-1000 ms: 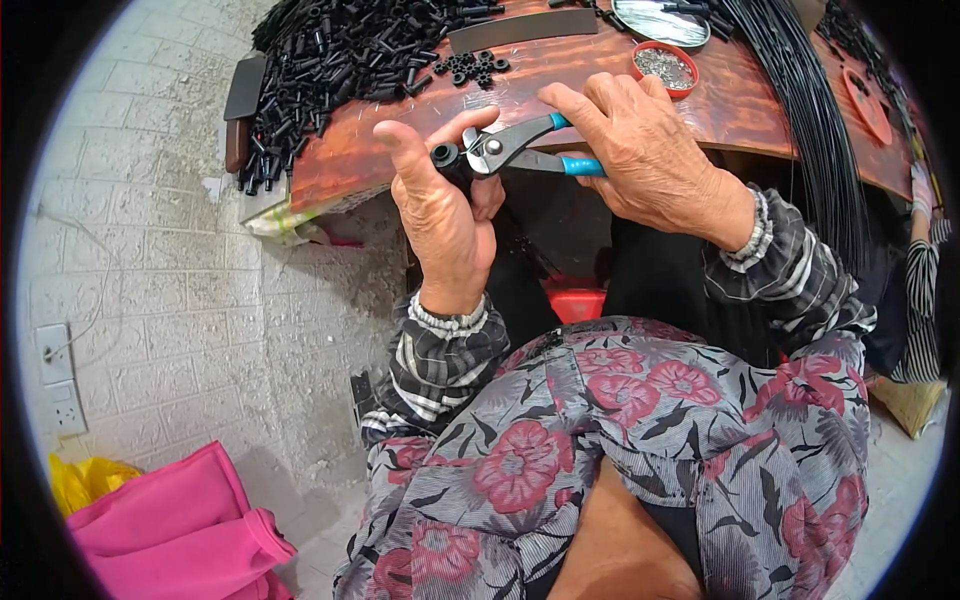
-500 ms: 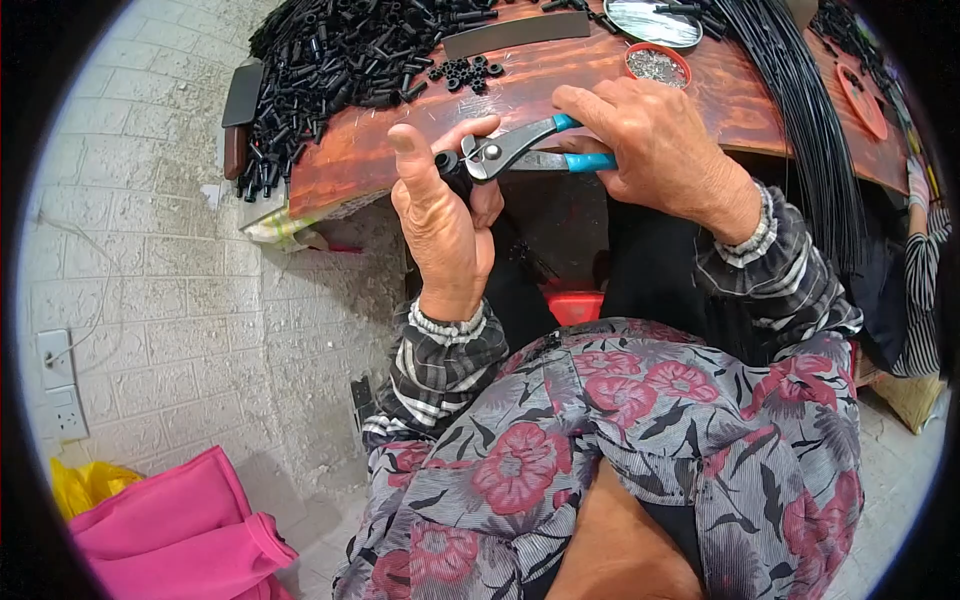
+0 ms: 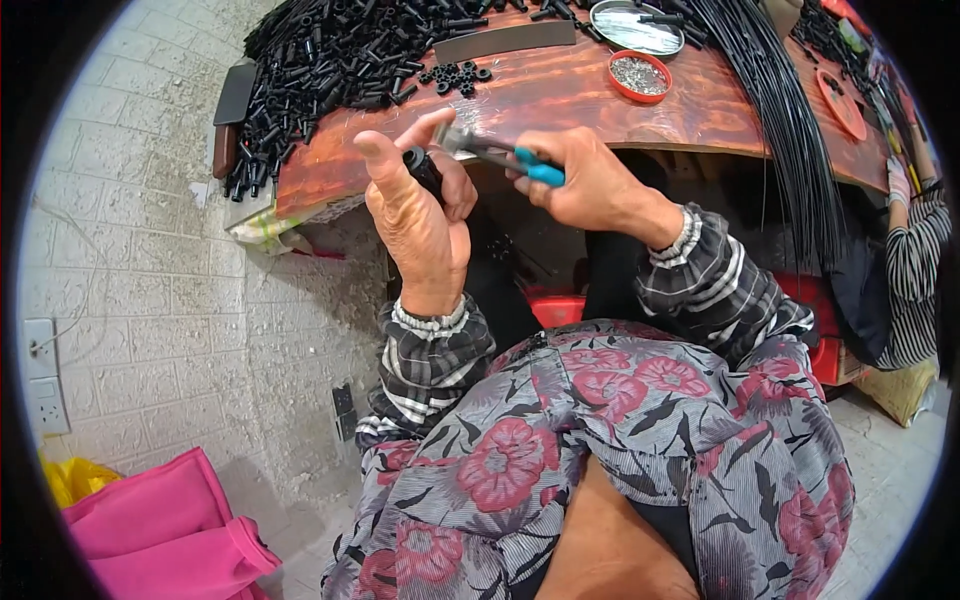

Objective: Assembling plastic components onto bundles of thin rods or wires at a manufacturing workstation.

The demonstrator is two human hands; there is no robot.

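Observation:
My left hand (image 3: 428, 235) is raised over the table's front edge with its thumb stretched up. Its lower fingers are wrapped round a short black tubular part (image 3: 422, 170), whose round open end faces up. To its right, my right hand (image 3: 600, 185) grips pliers (image 3: 543, 172) with blue handles, which are squeezed close together. The jaws of the pliers, blurred by motion, lie beside my left index fingertip, above the black part. Whether the jaws hold anything cannot be made out.
A big heap of black tubular parts (image 3: 340, 55) covers the table's far left, with small black rings (image 3: 455, 76) beside it. A red-rimmed dish (image 3: 640, 77) of small metal bits and a round tin (image 3: 637, 27) stand behind. Black strands (image 3: 790, 120) hang over the edge. A co-worker's striped sleeve (image 3: 918, 250) is at far right.
My right hand has moved left and down, and the plier handles have come together. The jaws have shifted from beside the black part to above it. My left hand still holds the part.

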